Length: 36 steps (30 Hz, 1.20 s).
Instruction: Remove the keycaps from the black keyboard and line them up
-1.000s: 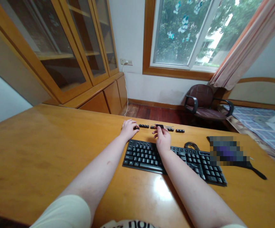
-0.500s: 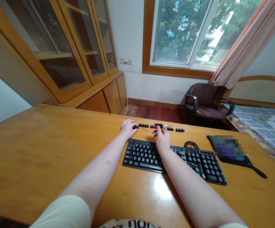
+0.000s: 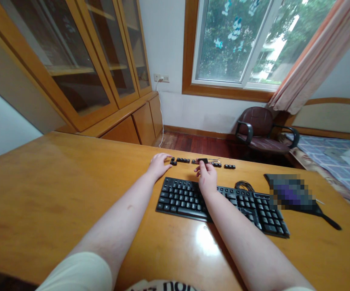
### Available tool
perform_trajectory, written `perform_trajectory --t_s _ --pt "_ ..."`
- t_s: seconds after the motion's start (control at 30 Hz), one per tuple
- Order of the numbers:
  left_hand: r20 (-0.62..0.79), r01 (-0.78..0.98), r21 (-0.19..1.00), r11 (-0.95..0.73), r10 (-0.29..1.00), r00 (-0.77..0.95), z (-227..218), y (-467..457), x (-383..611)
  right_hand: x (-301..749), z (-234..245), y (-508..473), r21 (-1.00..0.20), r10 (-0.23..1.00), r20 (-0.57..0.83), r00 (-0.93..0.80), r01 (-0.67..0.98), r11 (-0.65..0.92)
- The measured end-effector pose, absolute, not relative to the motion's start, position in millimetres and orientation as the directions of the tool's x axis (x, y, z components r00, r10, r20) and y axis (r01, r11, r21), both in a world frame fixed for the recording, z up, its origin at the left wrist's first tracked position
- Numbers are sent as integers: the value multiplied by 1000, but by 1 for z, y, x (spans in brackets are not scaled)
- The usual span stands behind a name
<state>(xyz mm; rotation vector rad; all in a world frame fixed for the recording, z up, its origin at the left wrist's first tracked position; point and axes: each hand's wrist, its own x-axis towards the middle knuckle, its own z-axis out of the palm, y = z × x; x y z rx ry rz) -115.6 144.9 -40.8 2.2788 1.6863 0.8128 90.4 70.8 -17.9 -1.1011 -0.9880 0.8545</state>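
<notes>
My left hand (image 3: pixel 159 165) is at the left end of a row of loose black keycaps. Its thumb and fingers are apart, right beside a small cluster of keycaps (image 3: pixel 173 162). In my right hand (image 3: pixel 206 176), between thumb and fingers, is a small black block with thin metal wires reaching to the right, which looks like a keycap puller (image 3: pixel 203 160). Other keycaps (image 3: pixel 183 160) lie in short groups along the far side of the desk, some partly behind the puller. The black keyboard (image 3: pixel 182 198) lies below both hands, and my right forearm crosses over its middle.
A coiled black cable (image 3: pixel 245 185) lies behind the keyboard. To the right on the wooden desk (image 3: pixel 72 194) is a black pouch (image 3: pixel 321 212) with a strap, partly blurred out. Past the desk stand a brown armchair (image 3: pixel 256 127) and a glass-door cabinet (image 3: pixel 102 121).
My left hand has moved slightly left and its fingers have opened off the keycaps, leaving them in view. My right hand stays almost in place with the keycap puller, which has lowered slightly.
</notes>
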Motion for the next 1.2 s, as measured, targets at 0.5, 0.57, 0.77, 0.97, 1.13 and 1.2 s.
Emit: perform_trajectory --t_s 0.5,0.57,0.77,0.97,1.13,1.2 --pt "241 821 490 -294 950 196 -48 148 -111 91 -18 69 -971 918 222 327 -7 238" --pt "247 829 477 -293 949 194 -46 147 -110 91 -18 69 -971 917 225 330 2 237" --pt "261 851 438 -290 947 189 -41 146 -108 93 -22 71 -973 917 220 333 9 230" --pt "262 862 421 -282 948 182 -42 147 -108 92 -21 72 -972 916 225 333 9 236" --pt "294 855 412 -316 934 203 -41 145 -106 92 -22 72 -971 912 233 337 24 239" --pt "314 845 407 -347 922 228 -39 142 -103 92 -22 72 -970 909 236 343 32 240"
